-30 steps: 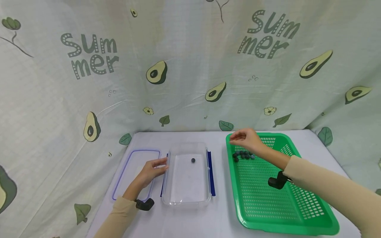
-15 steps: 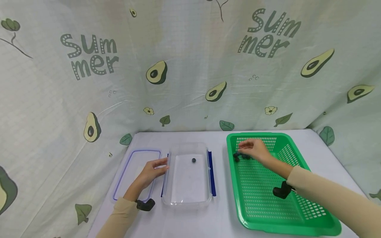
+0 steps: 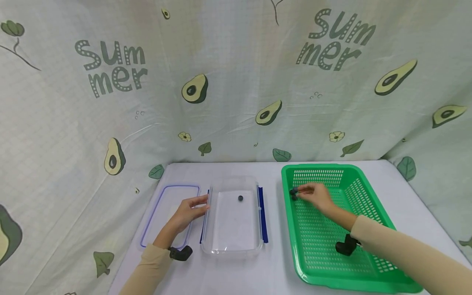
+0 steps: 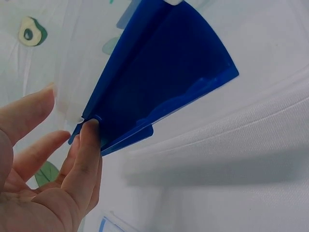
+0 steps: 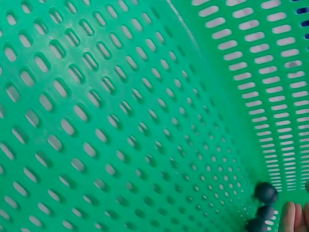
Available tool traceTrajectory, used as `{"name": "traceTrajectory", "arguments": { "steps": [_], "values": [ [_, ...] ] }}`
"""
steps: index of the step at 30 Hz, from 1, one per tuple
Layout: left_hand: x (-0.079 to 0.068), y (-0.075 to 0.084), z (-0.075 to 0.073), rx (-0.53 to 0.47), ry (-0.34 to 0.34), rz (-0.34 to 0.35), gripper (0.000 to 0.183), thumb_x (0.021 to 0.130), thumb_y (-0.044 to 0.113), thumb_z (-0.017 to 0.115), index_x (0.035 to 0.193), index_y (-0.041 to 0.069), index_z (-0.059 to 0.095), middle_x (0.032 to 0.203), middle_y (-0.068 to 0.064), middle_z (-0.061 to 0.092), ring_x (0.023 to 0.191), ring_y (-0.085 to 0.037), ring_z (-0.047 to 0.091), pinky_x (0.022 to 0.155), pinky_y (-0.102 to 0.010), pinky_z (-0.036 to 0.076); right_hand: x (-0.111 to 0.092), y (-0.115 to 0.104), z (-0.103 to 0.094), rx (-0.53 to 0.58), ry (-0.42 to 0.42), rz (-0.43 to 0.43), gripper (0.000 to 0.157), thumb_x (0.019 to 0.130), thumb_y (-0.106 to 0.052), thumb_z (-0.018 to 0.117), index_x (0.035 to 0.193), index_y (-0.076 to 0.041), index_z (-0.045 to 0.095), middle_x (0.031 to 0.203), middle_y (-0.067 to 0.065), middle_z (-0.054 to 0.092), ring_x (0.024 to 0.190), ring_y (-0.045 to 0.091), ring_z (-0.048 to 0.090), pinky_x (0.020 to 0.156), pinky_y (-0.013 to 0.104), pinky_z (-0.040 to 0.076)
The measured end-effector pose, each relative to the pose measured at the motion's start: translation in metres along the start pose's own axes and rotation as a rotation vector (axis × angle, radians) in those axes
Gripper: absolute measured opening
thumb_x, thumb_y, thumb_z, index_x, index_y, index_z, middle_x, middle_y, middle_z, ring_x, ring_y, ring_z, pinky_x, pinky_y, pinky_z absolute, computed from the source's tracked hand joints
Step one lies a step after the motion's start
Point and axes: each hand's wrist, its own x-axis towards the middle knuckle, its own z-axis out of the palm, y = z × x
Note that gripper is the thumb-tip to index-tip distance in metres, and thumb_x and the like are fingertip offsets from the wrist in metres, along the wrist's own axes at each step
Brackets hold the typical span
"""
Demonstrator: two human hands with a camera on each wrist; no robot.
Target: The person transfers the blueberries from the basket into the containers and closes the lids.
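Observation:
A clear plastic container (image 3: 232,229) stands on the table with one blueberry (image 3: 240,198) inside. My left hand (image 3: 191,211) touches its left side; in the left wrist view, fingertips rest against the hanging blue latch flap (image 4: 164,67), with the thumb apart from them. On the right, my right hand (image 3: 318,197) reaches into a green basket (image 3: 295,254), its fingertips beside a small group of blueberries (image 3: 293,192). A gap shows between thumb and fingers. Dark blueberries (image 5: 265,192) lie next to the fingertips (image 5: 288,217) in the right wrist view; the hand hides others.
A clear lid with a blue seal (image 3: 166,205) lies left of the container, partly behind the left forearm. Another blue flap (image 3: 263,217) hangs open on the container's right side. A printed cloth (image 3: 228,82) rises behind the white table (image 3: 273,262).
My right hand has come down from above the basket's far left rim to the blueberries inside, covering several of them. The left hand stays against the container.

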Motion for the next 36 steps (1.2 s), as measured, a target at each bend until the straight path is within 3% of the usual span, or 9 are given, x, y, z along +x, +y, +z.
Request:
{"name": "traceTrajectory", "arguments": {
  "steps": [6,25,36],
  "values": [
    [-0.002,-0.001,0.001,-0.009,-0.005,-0.007,0.056,0.094,0.013,0.071,0.143,-0.003,0.05,0.142,-0.026,0.05,0.122,-0.032,0.057,0.098,-0.037,0.052,-0.006,0.013,0.006,0.002,0.022,0.017,0.024,0.086,0.003,0.074,0.106,0.015,0.067,0.099,0.024,0.071,0.089,0.033,0.069,0.07,0.019,0.057],
    [0.002,-0.006,0.001,-0.02,0.007,0.001,0.056,0.093,0.014,0.073,0.142,-0.002,0.052,0.139,-0.025,0.053,0.119,-0.03,0.06,0.097,-0.035,0.053,-0.004,0.035,0.025,0.01,0.091,-0.043,0.027,0.083,0.005,0.077,0.105,0.017,0.067,0.093,0.024,0.07,0.079,0.019,0.069,0.069,0.016,0.057],
    [0.003,-0.006,-0.001,0.014,0.022,-0.003,0.058,0.091,0.02,0.075,0.142,0.003,0.054,0.139,-0.02,0.055,0.122,-0.031,0.058,0.097,-0.037,0.053,-0.002,0.03,0.036,-0.035,0.155,-0.065,0.025,0.083,0.007,0.075,0.105,0.017,0.067,0.094,0.026,0.069,0.086,0.036,0.068,0.069,0.013,0.055]
  ]
}}
